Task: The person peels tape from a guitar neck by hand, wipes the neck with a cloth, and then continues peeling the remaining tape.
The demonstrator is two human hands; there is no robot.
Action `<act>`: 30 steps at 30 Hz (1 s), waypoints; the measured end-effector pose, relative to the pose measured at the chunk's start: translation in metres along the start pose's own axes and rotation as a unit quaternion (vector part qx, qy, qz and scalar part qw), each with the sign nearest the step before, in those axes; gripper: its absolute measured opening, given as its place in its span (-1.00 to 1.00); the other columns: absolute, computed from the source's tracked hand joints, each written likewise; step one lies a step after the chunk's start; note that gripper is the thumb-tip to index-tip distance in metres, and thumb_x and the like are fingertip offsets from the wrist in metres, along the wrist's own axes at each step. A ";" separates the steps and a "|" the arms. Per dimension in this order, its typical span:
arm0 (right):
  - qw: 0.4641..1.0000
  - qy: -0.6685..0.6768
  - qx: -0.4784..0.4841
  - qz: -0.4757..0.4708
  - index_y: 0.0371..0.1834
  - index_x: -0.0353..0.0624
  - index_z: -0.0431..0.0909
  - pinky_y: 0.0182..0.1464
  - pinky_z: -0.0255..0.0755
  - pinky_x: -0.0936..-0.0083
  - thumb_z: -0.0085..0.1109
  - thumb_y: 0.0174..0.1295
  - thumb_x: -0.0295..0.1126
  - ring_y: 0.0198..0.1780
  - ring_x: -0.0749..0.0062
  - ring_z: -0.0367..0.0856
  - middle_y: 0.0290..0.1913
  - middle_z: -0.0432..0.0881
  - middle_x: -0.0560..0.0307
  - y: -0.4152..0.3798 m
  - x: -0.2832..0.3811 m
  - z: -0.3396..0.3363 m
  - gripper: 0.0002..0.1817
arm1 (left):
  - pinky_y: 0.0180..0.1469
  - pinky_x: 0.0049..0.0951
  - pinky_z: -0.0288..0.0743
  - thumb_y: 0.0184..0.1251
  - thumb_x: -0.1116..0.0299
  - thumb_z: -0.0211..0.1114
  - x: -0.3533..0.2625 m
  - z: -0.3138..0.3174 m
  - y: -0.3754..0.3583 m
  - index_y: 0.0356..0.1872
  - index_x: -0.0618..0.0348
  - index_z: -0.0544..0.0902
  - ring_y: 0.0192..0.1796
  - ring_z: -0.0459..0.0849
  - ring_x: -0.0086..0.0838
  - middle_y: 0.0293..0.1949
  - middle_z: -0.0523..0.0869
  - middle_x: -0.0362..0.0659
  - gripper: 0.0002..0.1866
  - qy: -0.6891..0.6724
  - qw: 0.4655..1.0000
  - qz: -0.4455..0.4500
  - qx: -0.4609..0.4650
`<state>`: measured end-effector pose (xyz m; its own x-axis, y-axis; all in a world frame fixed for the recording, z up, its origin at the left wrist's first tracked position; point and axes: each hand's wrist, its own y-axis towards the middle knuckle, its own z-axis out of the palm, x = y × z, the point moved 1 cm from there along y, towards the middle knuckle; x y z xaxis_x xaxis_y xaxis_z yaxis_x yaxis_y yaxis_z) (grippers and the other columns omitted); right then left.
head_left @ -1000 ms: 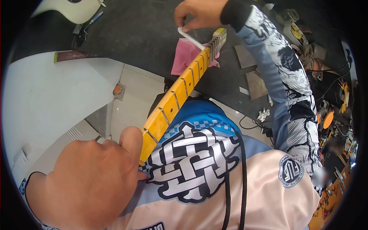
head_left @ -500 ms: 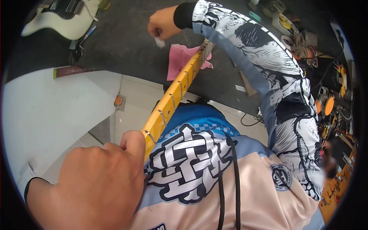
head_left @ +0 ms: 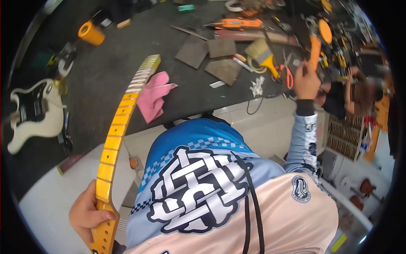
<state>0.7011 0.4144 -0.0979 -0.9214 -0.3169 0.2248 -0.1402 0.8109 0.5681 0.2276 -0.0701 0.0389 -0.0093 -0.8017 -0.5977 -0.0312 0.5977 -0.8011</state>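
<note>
My left hand [head_left: 86,211] grips a maple guitar neck [head_left: 111,146] by its headstock, thumb on the front face. The fretboard faces up, and its far frets look whitish. The neck slants away over the dark workbench [head_left: 177,101], its far end beside a pink cloth [head_left: 154,96]. My right hand [head_left: 307,82] is stretched out to the right, fingers curled at the lower end of the orange handle of a tool [head_left: 315,51]; the tool's head is blurred among other things. A white crumpled wad [head_left: 256,86] lies on the bench left of that hand.
Several dark square plates [head_left: 222,70], a brush [head_left: 266,59], red-handled scissors [head_left: 288,74] and an orange rotary tool [head_left: 239,23] cover the bench's right part. A white guitar body [head_left: 40,131] lies far left. Another person [head_left: 351,95] is at the right.
My right hand has swung from beyond the neck out to the tools at right; the white wad is no longer visible in it. My left hand and the neck have shifted left in view.
</note>
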 end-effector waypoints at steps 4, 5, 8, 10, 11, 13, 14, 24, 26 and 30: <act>0.992 -0.098 -0.011 -0.075 -0.25 -0.07 0.71 -0.22 0.58 0.08 0.31 0.13 -0.36 -0.29 0.00 0.70 -0.39 0.70 0.01 -0.097 -0.036 0.054 -0.86 | -0.09 -0.54 0.52 -0.07 -0.01 0.79 -0.019 -0.003 0.000 0.38 0.33 0.34 -0.19 0.66 -0.56 -0.15 0.67 -0.19 0.08 -0.022 0.999 -0.042 0.018; 0.991 -0.101 0.041 -0.073 -0.31 -0.10 0.68 -0.27 0.54 0.06 0.32 0.11 -0.37 -0.33 0.01 0.67 -0.42 0.67 0.02 -0.115 -0.029 0.073 -0.89 | -0.08 -0.57 0.51 -0.07 0.03 0.80 -0.011 -0.009 0.001 0.37 0.35 0.32 -0.20 0.65 -0.57 -0.18 0.66 -0.21 0.08 -0.013 0.999 -0.028 0.012; 0.989 0.001 0.127 -0.069 -0.16 -0.13 0.71 0.15 0.49 0.07 0.28 0.16 -0.40 0.01 0.08 0.69 -0.17 0.75 0.08 -0.156 -0.021 0.112 -0.81 | -0.07 -0.58 0.51 -0.08 0.05 0.80 -0.033 -0.001 0.000 0.36 0.33 0.31 -0.19 0.64 -0.58 -0.20 0.66 -0.22 0.07 -0.045 0.998 -0.033 -0.006; 0.980 -0.016 0.197 0.017 -0.07 -0.16 0.72 0.33 0.41 0.10 0.25 0.22 -0.40 0.20 0.12 0.63 0.04 0.74 0.10 -0.157 -0.023 0.114 -0.76 | -0.07 -0.58 0.51 -0.09 0.06 0.81 -0.039 0.009 0.007 0.35 0.32 0.31 -0.19 0.65 -0.58 -0.20 0.66 -0.21 0.07 -0.021 0.999 -0.024 -0.010; 0.979 0.001 0.206 0.000 -0.04 -0.17 0.72 0.34 0.40 0.09 0.25 0.23 -0.37 0.22 0.10 0.62 0.09 0.73 0.08 -0.155 -0.024 0.111 -0.73 | -0.07 -0.58 0.51 -0.09 0.07 0.81 -0.039 0.011 0.008 0.35 0.32 0.31 -0.19 0.65 -0.58 -0.20 0.66 -0.21 0.07 -0.011 1.000 -0.023 -0.009; 0.973 0.032 0.227 -0.035 0.01 -0.18 0.72 0.37 0.38 0.06 0.26 0.23 -0.31 0.27 0.06 0.60 0.17 0.71 0.04 -0.152 -0.028 0.103 -0.68 | -0.06 -0.57 0.51 -0.09 0.08 0.81 -0.033 0.007 0.011 0.34 0.32 0.31 -0.18 0.65 -0.58 -0.19 0.66 -0.21 0.06 0.000 1.000 -0.023 0.001; 0.969 0.036 0.240 -0.038 0.04 -0.19 0.72 0.37 0.38 0.06 0.27 0.22 -0.28 0.28 0.04 0.59 0.19 0.70 0.02 -0.150 -0.030 0.100 -0.64 | -0.06 -0.57 0.51 -0.08 0.08 0.81 -0.030 0.006 0.010 0.34 0.33 0.31 -0.18 0.65 -0.58 -0.19 0.66 -0.20 0.05 0.002 1.000 -0.022 0.004; 0.976 0.048 0.210 -0.013 0.18 -0.19 0.69 0.17 0.56 0.13 0.32 0.25 -0.30 0.06 -0.11 0.71 0.00 0.77 -0.20 -0.137 -0.006 0.083 -0.57 | -0.18 -0.64 0.44 0.01 -0.26 0.66 -0.017 0.033 0.002 0.36 0.30 0.37 -0.21 0.60 -0.64 -0.15 0.61 -0.28 0.07 -0.124 0.992 0.013 -0.031; 0.971 0.085 0.222 -0.015 0.15 -0.19 0.71 0.18 0.55 0.12 0.32 0.27 -0.32 0.07 -0.11 0.70 0.02 0.76 -0.21 -0.128 0.025 0.068 -0.61 | -0.12 -0.62 0.43 0.05 -0.29 0.63 -0.004 0.038 0.010 0.32 0.27 0.41 -0.15 0.58 -0.65 -0.11 0.61 -0.28 0.01 -0.150 0.986 0.027 -0.071; 0.957 0.155 0.231 -0.078 0.09 -0.21 0.72 0.21 0.54 0.16 0.30 0.31 -0.34 0.14 -0.08 0.70 0.04 0.77 -0.17 -0.106 0.079 0.060 -0.68 | -0.02 -0.60 0.41 0.05 -0.35 0.59 0.032 0.058 0.024 0.28 0.22 0.46 -0.05 0.54 -0.65 -0.05 0.58 -0.31 -0.02 -0.213 0.972 0.068 -0.077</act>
<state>0.6218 0.3326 -0.1879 -0.7348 -0.5241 0.4306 -0.4786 0.8505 0.2183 0.2850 -0.0805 -0.0010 0.3893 -0.6185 -0.6826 -0.2080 0.6628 -0.7193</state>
